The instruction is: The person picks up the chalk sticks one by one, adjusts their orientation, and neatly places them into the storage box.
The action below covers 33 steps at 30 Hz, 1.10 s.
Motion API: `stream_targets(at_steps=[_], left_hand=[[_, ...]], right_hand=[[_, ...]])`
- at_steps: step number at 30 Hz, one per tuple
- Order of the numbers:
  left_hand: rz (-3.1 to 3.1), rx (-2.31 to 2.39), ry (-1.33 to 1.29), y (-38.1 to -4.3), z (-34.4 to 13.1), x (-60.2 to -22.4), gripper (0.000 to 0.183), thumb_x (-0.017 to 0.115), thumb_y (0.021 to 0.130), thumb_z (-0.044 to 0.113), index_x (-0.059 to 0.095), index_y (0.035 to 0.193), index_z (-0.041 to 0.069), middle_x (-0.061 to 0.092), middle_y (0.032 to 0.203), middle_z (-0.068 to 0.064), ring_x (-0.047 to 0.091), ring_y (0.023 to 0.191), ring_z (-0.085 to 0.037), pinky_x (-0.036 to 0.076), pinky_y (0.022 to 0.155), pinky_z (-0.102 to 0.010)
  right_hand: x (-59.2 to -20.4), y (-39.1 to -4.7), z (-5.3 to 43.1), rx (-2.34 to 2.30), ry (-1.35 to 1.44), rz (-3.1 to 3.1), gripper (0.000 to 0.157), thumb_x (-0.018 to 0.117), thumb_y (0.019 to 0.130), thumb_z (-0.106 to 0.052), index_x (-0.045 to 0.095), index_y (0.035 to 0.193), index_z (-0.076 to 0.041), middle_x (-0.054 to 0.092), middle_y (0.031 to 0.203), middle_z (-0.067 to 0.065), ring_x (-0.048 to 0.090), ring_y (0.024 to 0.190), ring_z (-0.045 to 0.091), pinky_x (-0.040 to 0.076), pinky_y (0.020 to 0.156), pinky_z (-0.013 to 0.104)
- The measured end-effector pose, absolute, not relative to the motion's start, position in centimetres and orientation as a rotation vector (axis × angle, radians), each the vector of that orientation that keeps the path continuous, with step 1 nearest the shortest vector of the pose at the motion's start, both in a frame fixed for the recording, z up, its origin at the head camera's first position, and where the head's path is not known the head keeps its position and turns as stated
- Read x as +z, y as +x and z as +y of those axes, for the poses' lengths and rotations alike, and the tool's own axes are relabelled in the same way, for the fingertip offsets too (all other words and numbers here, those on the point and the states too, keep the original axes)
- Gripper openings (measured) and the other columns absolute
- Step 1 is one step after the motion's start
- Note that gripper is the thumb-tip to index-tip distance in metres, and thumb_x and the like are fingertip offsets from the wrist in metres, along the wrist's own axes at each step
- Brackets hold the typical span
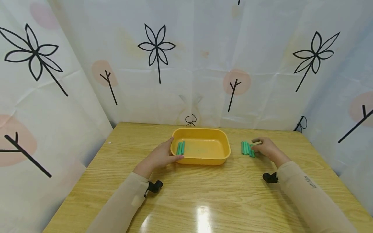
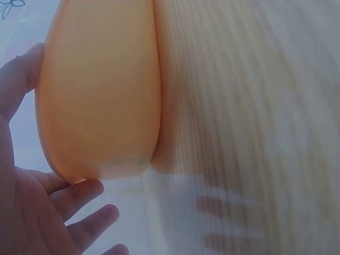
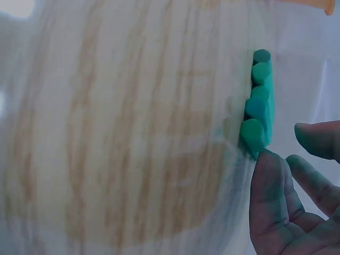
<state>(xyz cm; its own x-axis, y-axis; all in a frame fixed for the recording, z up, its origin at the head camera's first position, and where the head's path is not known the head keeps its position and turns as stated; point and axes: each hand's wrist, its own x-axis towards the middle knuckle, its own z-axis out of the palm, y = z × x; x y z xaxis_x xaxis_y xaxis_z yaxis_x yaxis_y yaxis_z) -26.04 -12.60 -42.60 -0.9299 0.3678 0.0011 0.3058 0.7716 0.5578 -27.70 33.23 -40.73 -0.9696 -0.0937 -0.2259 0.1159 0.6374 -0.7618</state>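
My left hand [image 1: 161, 155] grips the left end of a yellow plastic basin [image 1: 204, 160], thumb on the near rim and fingers at the end wall. The left wrist view shows the basin's outer wall [image 2: 101, 90] close up. Two or three green chalk sticks [image 1: 180, 148] lie side by side inside, against the left end. On the table to the right, several more green chalk sticks [image 1: 246, 149] form a row. My right hand [image 1: 266, 149] is at that row's right end. In the right wrist view its thumb and fingers are parted beside the nearest chalk stick [image 3: 253, 134], holding nothing.
The wooden table [image 1: 221, 197] reaches back to a white patterned curtain [image 1: 198, 64], which also closes off both sides. Black wrist cameras sit on both sleeves. Light glares off the table's near part.
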Motion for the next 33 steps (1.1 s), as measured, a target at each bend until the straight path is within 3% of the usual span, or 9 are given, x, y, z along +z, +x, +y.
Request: stream_targets(at_steps=[11, 15, 19, 21, 23, 26, 33], left_hand=[[2.854, 0.881, 0.557, -25.9, -12.5, -42.3, 0.108, 0.069, 0.087, 0.061, 0.014, 0.160, 0.002, 0.033, 0.158, -0.021, 0.037, 0.143, -0.035, 0.031, 0.115, -0.049], [2.858, 0.871, 0.564, -26.0, -12.5, -42.3, 0.109, 0.068, 0.087, 0.062, 0.015, 0.160, 0.001, 0.033, 0.157, -0.023, 0.035, 0.143, -0.037, 0.031, 0.115, -0.050], [2.856, 0.866, 0.535, -26.0, -12.5, -42.4, 0.107, 0.069, 0.088, 0.060, 0.014, 0.160, 0.003, 0.031, 0.159, -0.022, 0.033, 0.144, -0.038, 0.030, 0.116, -0.051], [2.854, 0.869, 0.525, -25.9, -12.5, -42.4, 0.107, 0.069, 0.088, 0.059, 0.013, 0.161, 0.004, 0.030, 0.159, -0.021, 0.033, 0.145, -0.037, 0.029, 0.116, -0.051], [2.851, 0.873, 0.520, -25.9, -12.5, -42.4, 0.107, 0.070, 0.088, 0.058, 0.013, 0.161, 0.005, 0.030, 0.159, -0.021, 0.032, 0.145, -0.036, 0.029, 0.117, -0.050], [2.851, 0.884, 0.530, -25.9, -12.5, -42.4, 0.107, 0.070, 0.088, 0.058, 0.014, 0.160, 0.003, 0.031, 0.159, -0.021, 0.033, 0.145, -0.036, 0.029, 0.116, -0.050], [2.860, 0.881, 0.550, -25.9, -12.7, -42.5, 0.106, 0.069, 0.088, 0.059, 0.015, 0.160, 0.002, 0.032, 0.158, -0.021, 0.035, 0.144, -0.036, 0.030, 0.116, -0.049]], right_hand=[[-41.7, -28.1, 33.4, -1.198, 0.111, 2.638, 0.053, 0.049, 0.104, -0.012, 0.032, 0.147, 0.014, 0.052, 0.126, 0.034, 0.063, 0.092, 0.025, 0.056, 0.076, 0.035], [-41.9, -28.2, 33.2, -1.163, 0.097, 2.642, 0.054, 0.047, 0.103, -0.012, 0.033, 0.148, 0.014, 0.059, 0.098, 0.021, 0.059, 0.079, 0.019, 0.053, 0.071, 0.034], [-41.9, -28.3, 32.8, -1.121, 0.076, 2.644, 0.054, 0.046, 0.102, -0.010, 0.033, 0.148, 0.014, 0.051, 0.072, 0.008, 0.050, 0.068, 0.019, 0.049, 0.066, 0.034], [-41.7, -28.2, 32.7, -1.076, 0.059, 2.669, 0.053, 0.048, 0.101, -0.010, 0.036, 0.146, 0.015, 0.056, 0.080, 0.016, 0.053, 0.071, 0.020, 0.049, 0.067, 0.035], [-41.5, -28.1, 32.7, -1.040, 0.044, 2.683, 0.054, 0.049, 0.099, -0.009, 0.036, 0.145, 0.015, 0.059, 0.100, 0.029, 0.057, 0.078, 0.024, 0.050, 0.070, 0.036], [-41.1, -28.0, 32.6, -0.985, 0.020, 2.697, 0.056, 0.053, 0.096, -0.007, 0.036, 0.145, 0.016, 0.049, 0.130, 0.039, 0.060, 0.090, 0.028, 0.051, 0.073, 0.038], [-40.6, -28.0, 32.5, -0.887, -0.009, 2.698, 0.060, 0.057, 0.092, -0.004, 0.036, 0.145, 0.014, 0.055, 0.117, 0.031, 0.053, 0.077, 0.026, 0.045, 0.068, 0.037]])
